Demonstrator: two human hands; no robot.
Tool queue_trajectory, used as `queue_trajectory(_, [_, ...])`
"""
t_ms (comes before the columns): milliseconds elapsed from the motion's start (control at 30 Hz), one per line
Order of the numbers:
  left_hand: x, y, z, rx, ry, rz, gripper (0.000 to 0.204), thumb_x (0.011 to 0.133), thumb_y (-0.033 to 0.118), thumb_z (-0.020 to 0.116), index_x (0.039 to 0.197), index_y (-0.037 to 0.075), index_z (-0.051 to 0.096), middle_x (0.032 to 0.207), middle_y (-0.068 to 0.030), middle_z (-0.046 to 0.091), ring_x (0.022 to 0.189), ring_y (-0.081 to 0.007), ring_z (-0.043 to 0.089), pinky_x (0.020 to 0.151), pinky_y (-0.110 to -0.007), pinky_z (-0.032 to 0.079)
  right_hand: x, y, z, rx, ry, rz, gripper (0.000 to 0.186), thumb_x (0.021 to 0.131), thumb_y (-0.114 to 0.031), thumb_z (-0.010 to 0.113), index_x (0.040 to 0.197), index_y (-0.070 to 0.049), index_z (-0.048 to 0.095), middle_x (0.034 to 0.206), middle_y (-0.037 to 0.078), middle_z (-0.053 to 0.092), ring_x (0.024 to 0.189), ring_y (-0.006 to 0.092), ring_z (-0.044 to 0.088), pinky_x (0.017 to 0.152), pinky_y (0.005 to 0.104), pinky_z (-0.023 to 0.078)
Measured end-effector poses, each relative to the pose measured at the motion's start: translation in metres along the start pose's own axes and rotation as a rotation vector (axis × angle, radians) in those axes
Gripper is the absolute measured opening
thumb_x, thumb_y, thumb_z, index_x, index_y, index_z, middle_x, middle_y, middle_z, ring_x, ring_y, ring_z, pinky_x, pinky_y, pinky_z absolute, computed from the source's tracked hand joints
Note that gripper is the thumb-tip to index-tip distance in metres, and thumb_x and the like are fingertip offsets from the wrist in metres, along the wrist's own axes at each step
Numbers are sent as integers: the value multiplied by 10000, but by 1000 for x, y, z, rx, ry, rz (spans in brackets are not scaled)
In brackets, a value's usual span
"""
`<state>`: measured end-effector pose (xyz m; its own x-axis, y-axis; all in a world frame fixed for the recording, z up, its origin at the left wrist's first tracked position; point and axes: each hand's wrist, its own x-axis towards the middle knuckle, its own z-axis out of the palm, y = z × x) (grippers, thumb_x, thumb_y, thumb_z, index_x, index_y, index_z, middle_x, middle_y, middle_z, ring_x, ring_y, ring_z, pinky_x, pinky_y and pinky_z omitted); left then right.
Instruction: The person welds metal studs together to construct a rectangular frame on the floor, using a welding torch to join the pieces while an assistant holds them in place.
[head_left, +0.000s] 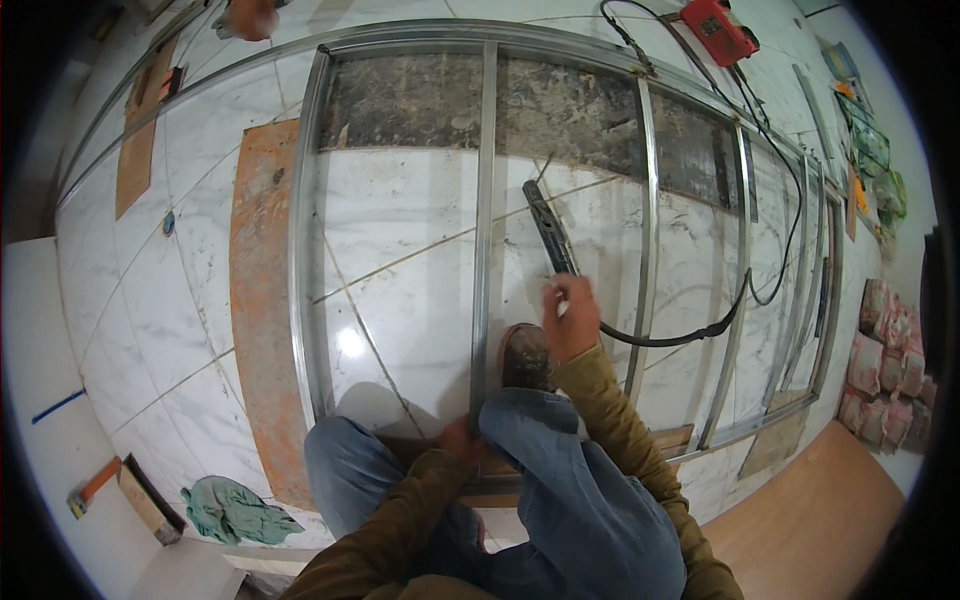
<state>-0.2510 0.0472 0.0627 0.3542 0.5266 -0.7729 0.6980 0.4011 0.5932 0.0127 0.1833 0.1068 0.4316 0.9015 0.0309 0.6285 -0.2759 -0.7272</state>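
Observation:
My right hand (570, 315) is closed over the lower end of a black welding electrode holder (545, 225) inside a steel frame; what exactly its fingers grip is hidden. A black cable (660, 341) runs rightward from there across the bars. My left hand (457, 442) is low at a vertical steel bar (483, 250) between my knees, its fingers mostly hidden. My dark shoe (525, 355) rests on the white tiles just right of that bar.
A red machine (718, 30) stands beyond the frame. Another person's hand, apparently, shows at top left (250, 18). Orange-stained board (262, 310) and green cloth (225, 510) lie left; pink sacks (880, 360) and a brown sheet (810, 500) are right.

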Motion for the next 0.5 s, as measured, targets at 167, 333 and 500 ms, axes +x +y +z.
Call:
queue_trajectory(167, [6, -4, 5, 25, -1, 21, 579, 810, 427, 704, 1244, 61, 586, 1147, -241, 659, 1102, -419, 616, 920, -474, 498, 42, 36, -16, -272, -71, 22, 505, 829, -245, 741, 1221, -15, 521, 1081, 239, 581, 971, 426, 605, 847, 461, 497])
queue_trajectory(333, [8, 1, 5, 33, -30, -11, 620, 808, 481, 702, 1229, 40, 585, 1140, -253, 656, 1107, -423, 612, 925, -472, 497, 56, 51, -8, -316, -281, 175, 504, 835, -279, 726, 1212, -14, 521, 1091, 245, 584, 970, 431, 608, 838, 489, 502])
queue_trajectory(500, [11, -10, 3, 19, -63, -64, 627, 806, 496, 704, 1208, 28, 589, 1140, -256, 655, 1109, -413, 617, 921, -470, 499, 130, 44, -23, -405, 32, -138, 283, 881, -177, 624, 1102, -5, 578, 1009, 220, 616, 946, 421, 608, 792, 519, 497])
